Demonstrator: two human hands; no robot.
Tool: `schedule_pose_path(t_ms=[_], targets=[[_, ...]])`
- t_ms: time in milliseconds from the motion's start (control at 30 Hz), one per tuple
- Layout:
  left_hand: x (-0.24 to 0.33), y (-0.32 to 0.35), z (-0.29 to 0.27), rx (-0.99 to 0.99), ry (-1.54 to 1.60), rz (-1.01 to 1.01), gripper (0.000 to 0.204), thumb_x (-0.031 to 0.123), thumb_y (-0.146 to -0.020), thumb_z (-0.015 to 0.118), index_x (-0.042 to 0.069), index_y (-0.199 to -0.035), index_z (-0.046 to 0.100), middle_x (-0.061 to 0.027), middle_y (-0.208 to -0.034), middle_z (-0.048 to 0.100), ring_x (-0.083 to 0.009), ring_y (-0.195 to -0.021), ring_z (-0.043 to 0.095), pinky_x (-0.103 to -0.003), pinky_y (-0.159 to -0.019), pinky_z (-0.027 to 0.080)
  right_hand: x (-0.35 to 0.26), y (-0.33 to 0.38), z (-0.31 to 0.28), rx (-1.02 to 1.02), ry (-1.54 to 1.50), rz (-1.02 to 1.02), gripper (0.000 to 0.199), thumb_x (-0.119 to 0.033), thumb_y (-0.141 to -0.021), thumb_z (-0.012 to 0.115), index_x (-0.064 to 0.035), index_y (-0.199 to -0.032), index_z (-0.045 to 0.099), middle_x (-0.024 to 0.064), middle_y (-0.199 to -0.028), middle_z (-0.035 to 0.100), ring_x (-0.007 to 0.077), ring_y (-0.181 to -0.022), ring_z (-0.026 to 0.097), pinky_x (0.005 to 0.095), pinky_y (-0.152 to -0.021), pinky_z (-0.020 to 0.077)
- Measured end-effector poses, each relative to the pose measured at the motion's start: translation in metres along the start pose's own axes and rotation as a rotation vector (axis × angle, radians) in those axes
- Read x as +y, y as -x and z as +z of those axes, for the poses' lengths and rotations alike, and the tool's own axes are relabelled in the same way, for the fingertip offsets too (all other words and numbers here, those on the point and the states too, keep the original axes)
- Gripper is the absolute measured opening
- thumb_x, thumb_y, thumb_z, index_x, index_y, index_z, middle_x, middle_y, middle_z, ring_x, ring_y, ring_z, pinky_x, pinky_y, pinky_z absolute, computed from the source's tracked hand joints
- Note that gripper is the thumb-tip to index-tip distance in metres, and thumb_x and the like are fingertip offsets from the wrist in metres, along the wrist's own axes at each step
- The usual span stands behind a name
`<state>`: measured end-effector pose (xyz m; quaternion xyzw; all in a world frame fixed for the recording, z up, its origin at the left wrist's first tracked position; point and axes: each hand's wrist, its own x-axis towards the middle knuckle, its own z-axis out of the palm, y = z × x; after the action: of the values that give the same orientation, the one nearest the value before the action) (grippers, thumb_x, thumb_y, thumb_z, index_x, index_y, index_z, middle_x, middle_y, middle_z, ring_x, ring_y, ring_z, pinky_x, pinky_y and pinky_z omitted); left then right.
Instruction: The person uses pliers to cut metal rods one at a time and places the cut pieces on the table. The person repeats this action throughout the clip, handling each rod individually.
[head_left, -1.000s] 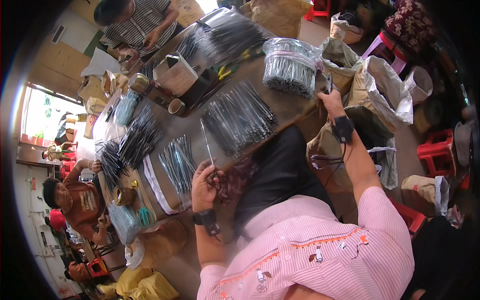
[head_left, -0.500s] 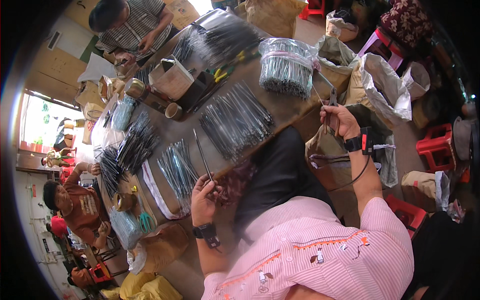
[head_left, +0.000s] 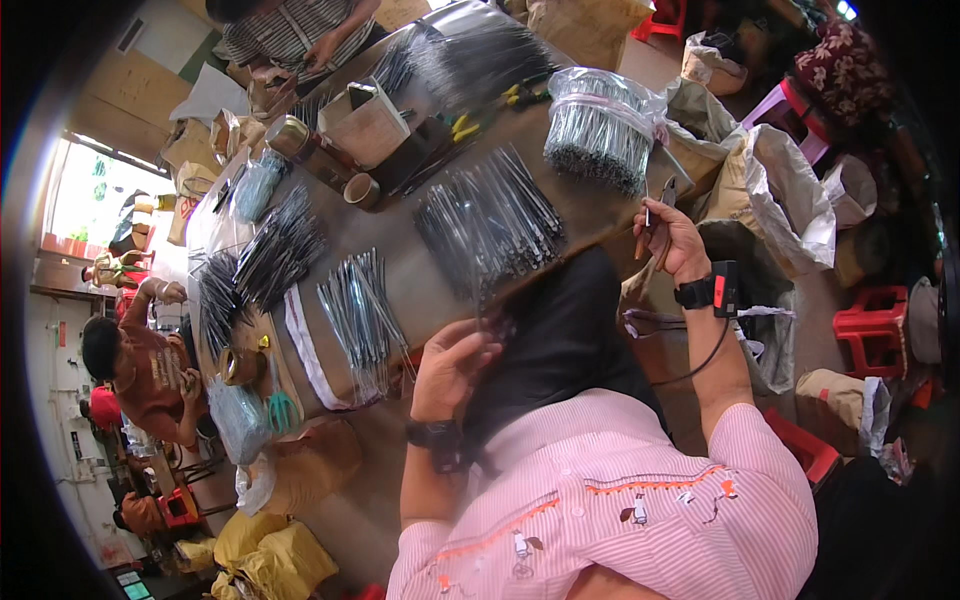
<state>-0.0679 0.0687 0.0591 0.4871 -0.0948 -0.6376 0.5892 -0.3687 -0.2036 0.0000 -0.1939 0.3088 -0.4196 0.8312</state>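
Observation:
My right hand [head_left: 675, 242] is wrapped round a pair of pliers [head_left: 668, 189], whose jaws point up beside the table's right edge. A large upright bundle of thin metal rods [head_left: 598, 145], wrapped in clear plastic, stands just beyond it. My left hand [head_left: 455, 368] is at the table's front edge, smeared by motion, so what its fingers hold cannot be made out. Just above those fingers lies a spread pile of dark thin rods [head_left: 490, 222]. A smaller pile of rods [head_left: 360, 312] lies to the left of that hand.
More dark rods [head_left: 275, 260] lie further left, near teal-handled scissors [head_left: 282, 412]. A box [head_left: 365, 125], a small round tin [head_left: 361, 191] and yellow-handled pliers [head_left: 464, 130] sit mid-table. Open sacks [head_left: 775, 200] and a red stool [head_left: 872, 330] stand right. Two co-workers [head_left: 150, 375] [head_left: 290, 40] sit at the table.
My left hand has moved right, toward the middle pile; the long thin rod it held upright no longer shows clearly. My right hand still grips the pliers, and the view has shifted slightly.

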Motion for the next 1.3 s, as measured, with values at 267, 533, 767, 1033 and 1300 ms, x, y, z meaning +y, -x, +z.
schedule_pose_path(t_ms=[267, 533, 767, 1033, 1300], targets=[[-0.01, -0.001, 0.008, -0.101, -0.075, 0.005, 0.019, 0.002, -0.081, 0.064, 0.0, -0.099, 0.061, -0.0094, -0.095, 0.065, -0.0257, -0.089, 0.067, -0.027, -0.074, 0.054, -0.009, 0.022, 0.006, 0.047, 0.148, -0.01, 0.011, -0.01, -0.088, 0.063, -0.0024, -0.094, 0.057, 0.0046, -0.075, 0.058, 0.0171, -0.065, 0.059, 0.0328, -0.062, 0.0542], [-0.018, -0.006, 0.022, -0.104, -0.067, -0.031, 0.019, 0.001, -0.083, 0.063, 0.001, -0.101, 0.056, -0.0085, -0.093, 0.061, -0.0253, -0.086, 0.067, -0.028, -0.076, 0.054, -0.001, 0.075, 0.057, -0.086, 0.112, 0.037, 0.012, -0.011, -0.09, 0.062, -0.0022, -0.095, 0.056, 0.0066, -0.079, 0.06, 0.0176, -0.069, 0.06, 0.0321, -0.066, 0.0543], [-0.027, -0.013, 0.051, -0.182, -0.085, 0.058, 0.018, -0.004, -0.084, 0.063, -0.002, -0.099, 0.053, -0.0085, -0.09, 0.06, -0.0211, -0.082, 0.067, -0.03, -0.077, 0.057, 0.072, 0.099, 0.109, -0.18, 0.441, -0.027, 0.021, -0.006, -0.086, 0.066, -0.0032, -0.103, 0.053, 0.0105, -0.085, 0.065, 0.0192, -0.073, 0.065, 0.0312, -0.067, 0.054], [-0.024, -0.012, 0.052, -0.174, -0.11, 0.232, 0.016, -0.004, -0.081, 0.068, -0.002, -0.094, 0.058, -0.0075, -0.085, 0.065, -0.0155, -0.077, 0.066, -0.027, -0.071, 0.056, 0.098, 0.106, 0.122, -0.193, 0.639, -0.175, 0.012, -0.004, -0.085, 0.067, -0.0014, -0.092, 0.058, 0.0063, -0.077, 0.066, 0.0103, -0.068, 0.063, 0.0217, -0.054, 0.0495], [-0.025, -0.011, 0.048, -0.126, -0.215, 0.229, 0.017, -0.003, -0.079, 0.07, -0.003, -0.093, 0.06, -0.0081, -0.084, 0.067, -0.0144, -0.075, 0.066, -0.026, -0.07, 0.056, 0.106, 0.108, 0.127, -0.122, 0.654, -0.329, 0.025, -0.003, -0.086, 0.066, -0.0001, -0.108, 0.056, 0.0081, -0.084, 0.067, 0.0117, -0.068, 0.062, 0.0237, -0.054, 0.0492]])
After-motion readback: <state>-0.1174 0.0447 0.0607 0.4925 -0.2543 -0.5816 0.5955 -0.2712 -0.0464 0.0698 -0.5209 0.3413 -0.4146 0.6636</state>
